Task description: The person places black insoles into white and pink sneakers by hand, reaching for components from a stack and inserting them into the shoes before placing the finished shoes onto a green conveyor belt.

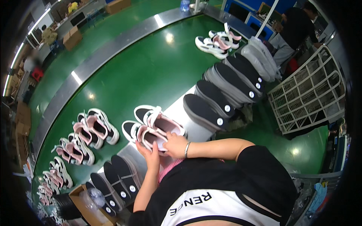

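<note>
A pair of white, black and pink sneakers lies right in front of me, toes pointing away to the left. My left hand (150, 152) is wrapped round the side of the nearer sneaker (140, 131), close to its heel. With a bracelet on its wrist, my right hand (176, 145) is closed at that sneaker's heel and collar, its fingertips partly hidden. A pale insole shows inside the opening. The other sneaker (166, 123) rests just beyond, touching or nearly touching the first.
Stacks of black insoles (201, 109) line the ledge on my right; more insole stacks (120, 169) lie on my left. Finished-looking sneaker pairs (96, 128) stand on the green belt (124, 79) at left, another pair (218, 41) far right. A white wire rack (309, 94) and a person (296, 30) are at right.
</note>
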{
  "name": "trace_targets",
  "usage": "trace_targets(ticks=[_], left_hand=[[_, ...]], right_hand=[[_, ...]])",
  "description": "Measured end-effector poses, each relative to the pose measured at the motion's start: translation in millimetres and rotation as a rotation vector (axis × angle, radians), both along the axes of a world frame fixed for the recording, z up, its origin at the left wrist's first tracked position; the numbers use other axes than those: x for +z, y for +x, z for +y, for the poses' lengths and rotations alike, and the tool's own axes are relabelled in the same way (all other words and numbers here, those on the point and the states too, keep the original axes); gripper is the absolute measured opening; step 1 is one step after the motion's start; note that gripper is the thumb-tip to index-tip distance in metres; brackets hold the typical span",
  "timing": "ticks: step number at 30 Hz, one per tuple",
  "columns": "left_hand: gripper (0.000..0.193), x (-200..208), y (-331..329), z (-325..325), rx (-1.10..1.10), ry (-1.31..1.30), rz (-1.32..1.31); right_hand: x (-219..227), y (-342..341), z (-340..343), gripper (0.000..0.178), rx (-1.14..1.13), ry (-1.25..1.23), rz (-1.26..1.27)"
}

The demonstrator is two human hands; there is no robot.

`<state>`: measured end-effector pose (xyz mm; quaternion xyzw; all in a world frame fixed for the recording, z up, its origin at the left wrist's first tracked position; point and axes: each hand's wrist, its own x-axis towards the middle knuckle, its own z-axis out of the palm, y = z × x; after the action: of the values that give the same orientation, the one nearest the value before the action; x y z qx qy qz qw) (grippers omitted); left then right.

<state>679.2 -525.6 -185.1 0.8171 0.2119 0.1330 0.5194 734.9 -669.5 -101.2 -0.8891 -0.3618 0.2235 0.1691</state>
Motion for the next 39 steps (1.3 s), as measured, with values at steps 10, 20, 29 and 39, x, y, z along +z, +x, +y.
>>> trace_targets(ticks=[10,20,29,39], left_hand=[[0.035,56.7,22.4,10.4,-0.064,0.015,-0.165],[0.030,39.3,54.7,32.2,0.027,-0.005,0.024],[0.067,45.7,36.8,19.5,-0.027,0.065,0.023],[0.016,39.3,-8.1,13.8,-0.334,0.323,0.257]], right_hand=[[15.5,51.7,-102.1,0.031,-0.460,0.075,-0.318],[-39.4,83.0,-135.3,0.044,-0.663,-0.243,-0.207],[-22.6,87.3,-147.4,0.030,-0.567,0.165,-0.435],[26.0,28.7,-11.3,0.021,-0.343,0.756,0.483]])
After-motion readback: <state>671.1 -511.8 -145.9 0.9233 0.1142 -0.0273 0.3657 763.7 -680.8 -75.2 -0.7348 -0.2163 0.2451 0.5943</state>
